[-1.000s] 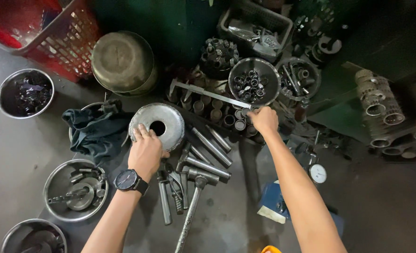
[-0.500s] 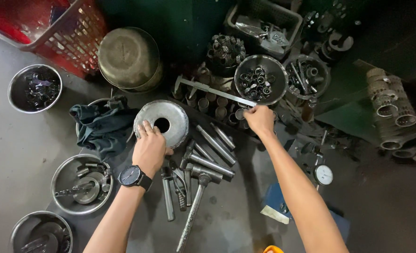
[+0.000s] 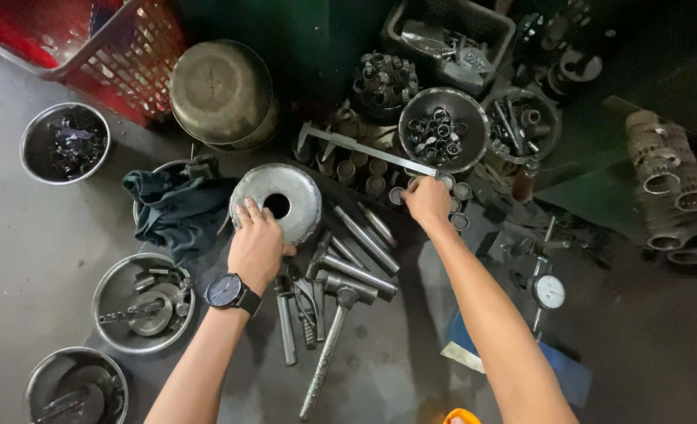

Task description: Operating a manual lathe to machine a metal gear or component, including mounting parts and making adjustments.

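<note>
— Two hands down on the floor, then. What has each got?

— My left hand (image 3: 256, 245), the one with the wristwatch (image 3: 226, 290), lies on the near rim of the round metal cover (image 3: 293, 192), fingers spread over the edge beside its centre hole. I can't tell if they truly grip it or only rest there.

— Where does that cover sit?

— On the grey floor (image 3: 18, 235), just beside the dark rag (image 3: 177, 208), with the steel pins (image 3: 364, 255) and a hammer (image 3: 329, 345) lying nearer me.

— And the other?

— My right hand (image 3: 427, 200) is bunched, fingertips drawn close at the end of the long caliper (image 3: 368, 149), among the small cylindrical sleeves (image 3: 376, 177). Whether it pinches the caliper or a sleeve, I cannot tell. A bowl of rings (image 3: 441, 133) stands just beyond.
</note>
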